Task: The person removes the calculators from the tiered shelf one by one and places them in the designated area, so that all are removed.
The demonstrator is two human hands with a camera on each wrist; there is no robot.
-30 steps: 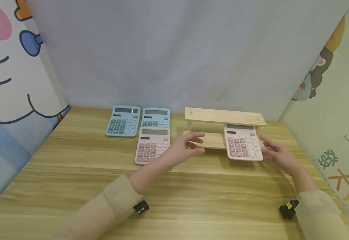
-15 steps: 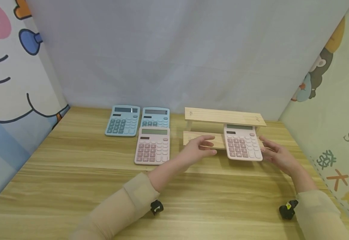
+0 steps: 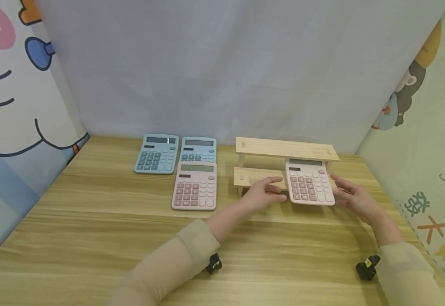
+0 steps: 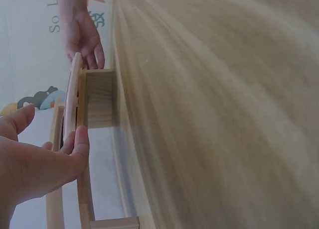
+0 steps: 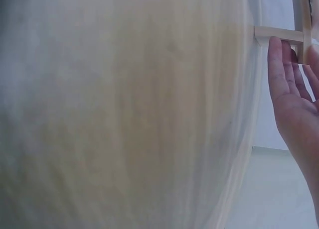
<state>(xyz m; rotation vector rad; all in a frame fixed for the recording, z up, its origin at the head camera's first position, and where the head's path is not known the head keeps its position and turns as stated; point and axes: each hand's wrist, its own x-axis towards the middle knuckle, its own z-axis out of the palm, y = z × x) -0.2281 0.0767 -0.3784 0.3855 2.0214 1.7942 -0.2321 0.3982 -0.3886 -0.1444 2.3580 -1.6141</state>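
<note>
A pink calculator [image 3: 309,182] leans on the lower board of a two-tier wooden shelf [image 3: 283,148], its display end under the upper board and its bottom edge jutting past the front. My left hand [image 3: 264,194] is just left of this calculator, fingers loosely bent and thumb apart, holding nothing; in the left wrist view its fingertips overlap the calculator's edge. My right hand [image 3: 358,199] is at the calculator's right edge with fingers extended. In the right wrist view the right fingers [image 5: 279,64] reach to the end of the lower board, beside its leg.
Two blue calculators lie at the back left, the left one [image 3: 156,154] whole in view and the right one [image 3: 198,149] partly covered by a second pink calculator [image 3: 194,187]. A grey cloth wall [image 3: 214,68] stands behind the wooden table [image 3: 103,238].
My left hand has moved right, along the front of the shelf, up to the pink calculator's left side. The right hand and the calculators have stayed in place.
</note>
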